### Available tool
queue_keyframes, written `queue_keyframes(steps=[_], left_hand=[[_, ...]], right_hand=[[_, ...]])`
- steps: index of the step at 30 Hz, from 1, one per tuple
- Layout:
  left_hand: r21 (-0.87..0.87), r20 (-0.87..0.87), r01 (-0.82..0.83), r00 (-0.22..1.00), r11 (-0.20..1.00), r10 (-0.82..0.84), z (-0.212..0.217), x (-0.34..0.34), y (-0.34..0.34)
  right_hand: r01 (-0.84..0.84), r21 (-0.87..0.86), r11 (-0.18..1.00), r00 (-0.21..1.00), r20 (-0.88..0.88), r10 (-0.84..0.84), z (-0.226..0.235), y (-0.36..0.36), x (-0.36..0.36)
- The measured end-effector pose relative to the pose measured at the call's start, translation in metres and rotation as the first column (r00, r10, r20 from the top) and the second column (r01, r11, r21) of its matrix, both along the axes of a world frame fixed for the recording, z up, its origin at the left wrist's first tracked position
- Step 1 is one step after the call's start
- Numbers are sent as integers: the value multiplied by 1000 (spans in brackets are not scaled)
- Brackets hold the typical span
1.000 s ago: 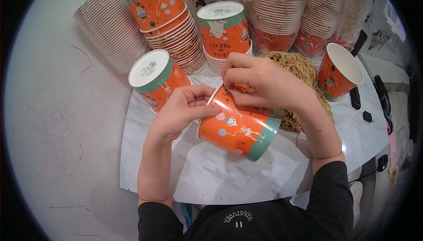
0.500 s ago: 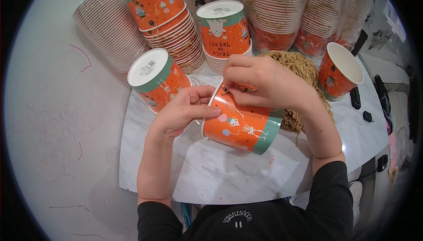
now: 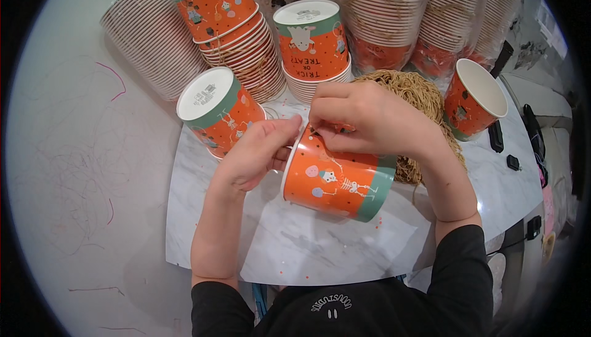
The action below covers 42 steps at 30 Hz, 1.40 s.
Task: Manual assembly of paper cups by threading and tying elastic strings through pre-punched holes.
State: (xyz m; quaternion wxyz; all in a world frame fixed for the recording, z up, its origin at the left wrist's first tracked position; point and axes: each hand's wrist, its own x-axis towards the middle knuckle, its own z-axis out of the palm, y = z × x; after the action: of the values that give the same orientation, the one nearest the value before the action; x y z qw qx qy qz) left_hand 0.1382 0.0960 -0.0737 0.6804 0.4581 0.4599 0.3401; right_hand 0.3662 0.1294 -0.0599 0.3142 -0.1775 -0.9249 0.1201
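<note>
An orange paper bucket [image 3: 332, 180] with a green base band and a skeleton print lies on its side over the table, its open mouth turned left. At its white rim is my left hand [image 3: 255, 152], thumb up by the rim's top edge and other fingers at or inside the mouth. My right hand [image 3: 360, 115] is closed in a pinch against the bucket's upper side near the rim; what lies between its fingertips is hidden. Just beyond my right hand sits a bundle of tan cord [image 3: 409, 90]. An upside-down paper bucket [image 3: 228, 112] stands beyond my left hand.
Stacked buckets [image 3: 246, 47], some tied with cord, and an upturned stack [image 3: 314, 47] line the back. Plastic-wrapped stacks [image 3: 385, 16] stand back right. An upright bucket [image 3: 474, 100] and small black objects [image 3: 496, 137] are at the right of the marbled table [image 3: 295, 238].
My left thumb has slid from the bucket's printed side up to its rim. The bucket has turned slightly, its print shifting down. My right hand stays pinched in nearly the same place.
</note>
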Motion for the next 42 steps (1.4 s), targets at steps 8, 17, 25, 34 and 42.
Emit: queue_keyframes(steps=[8,17,25,34,42], left_hand=[[77,-71,-14,997,997,19,-19,-17,13],[161,-189,218,964,963,-187,-11,-18,5],[152,-88,249,967,957,-238,-9,-18,2],[100,-48,197,980,975,-193,-12,-15,2],[-33,166,127,979,991,-120,-23,-9,9]], right_hand=[[-39,-12,999,999,15,40,3,-1,-4],[-55,-66,996,998,27,57,4,-1,-1],[-75,-46,996,997,2,76,1,0,-2],[-68,-21,997,998,13,68,0,0,-4],[-52,-29,998,998,19,53,-2,2,-3]])
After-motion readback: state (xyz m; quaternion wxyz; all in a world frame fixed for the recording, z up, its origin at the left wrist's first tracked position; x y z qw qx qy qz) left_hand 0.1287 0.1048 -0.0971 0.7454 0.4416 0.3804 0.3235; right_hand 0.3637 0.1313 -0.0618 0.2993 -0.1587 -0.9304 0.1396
